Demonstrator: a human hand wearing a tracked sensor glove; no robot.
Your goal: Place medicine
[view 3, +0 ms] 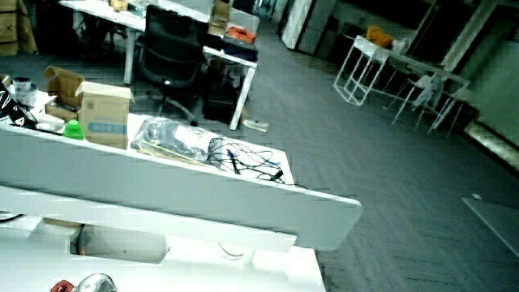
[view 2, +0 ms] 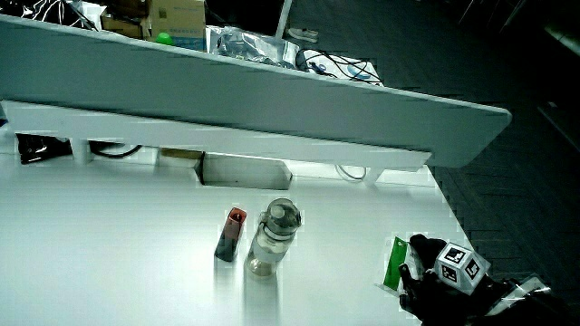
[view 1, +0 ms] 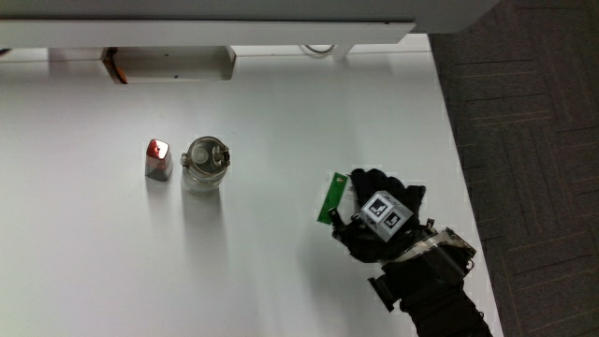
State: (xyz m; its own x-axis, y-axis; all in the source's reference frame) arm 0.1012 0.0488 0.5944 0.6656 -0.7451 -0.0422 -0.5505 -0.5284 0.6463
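Note:
A flat green and white medicine box [view 1: 329, 198] sits low over the white table [view 1: 281, 122], close to the table's edge; it also shows in a side view as the medicine box [view 2: 393, 263]. The black-gloved hand [view 1: 374, 217] with its patterned cube is beside the box, fingers curled onto its nearer side. In a side view the hand [view 2: 433, 279] grips the box's edge. The hand is out of sight in the side view that looks mostly over the partition.
A small red-capped bottle [view 1: 157, 157] stands beside a clear lidded bottle [view 1: 204, 165], mid-table; both show in a side view, red-capped bottle [view 2: 232, 233], clear bottle [view 2: 272, 237]. A white box [view 1: 173, 64] lies under the low partition [view 2: 272, 109]. Dark carpet [view 1: 524, 140] borders the table's edge.

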